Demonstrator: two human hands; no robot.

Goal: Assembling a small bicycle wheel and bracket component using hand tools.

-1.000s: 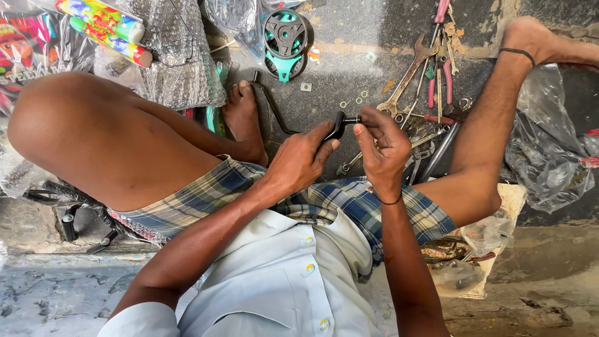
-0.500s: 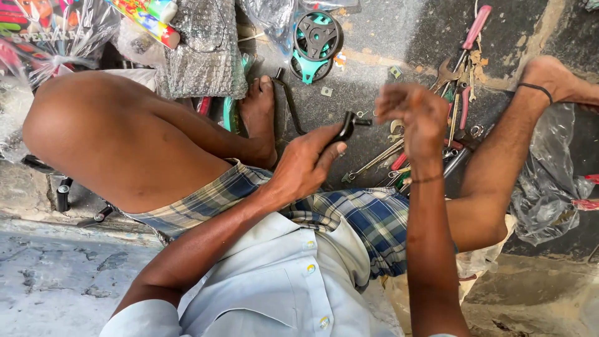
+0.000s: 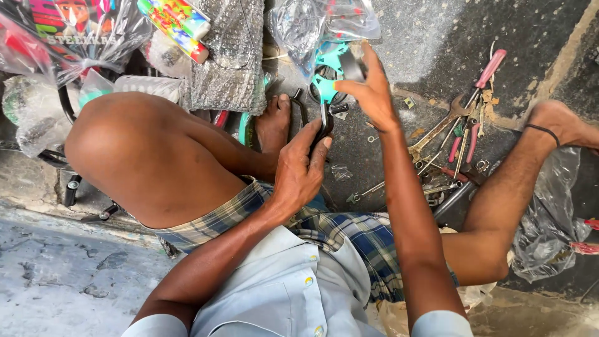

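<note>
I sit on the ground with my legs spread. My left hand (image 3: pixel 299 171) grips a small black metal part (image 3: pixel 324 128) and holds it up in front of me. My right hand (image 3: pixel 372 90) is stretched forward, fingers apart, its fingertips on a teal plastic part (image 3: pixel 323 87) that lies beside a clear plastic bag (image 3: pixel 318 25). My left foot (image 3: pixel 274 122) rests just left of the black part.
Wrenches and pink-handled pliers (image 3: pixel 462 134) lie scattered on the dark ground to the right, near my right leg (image 3: pixel 505 187). Plastic-wrapped goods (image 3: pixel 68 37) and a grey mesh bag (image 3: pixel 228 56) crowd the upper left. A crumpled clear bag (image 3: pixel 555 218) lies at far right.
My right hand let go of the black part and reached forward to the teal part. My left hand kept the black part.
</note>
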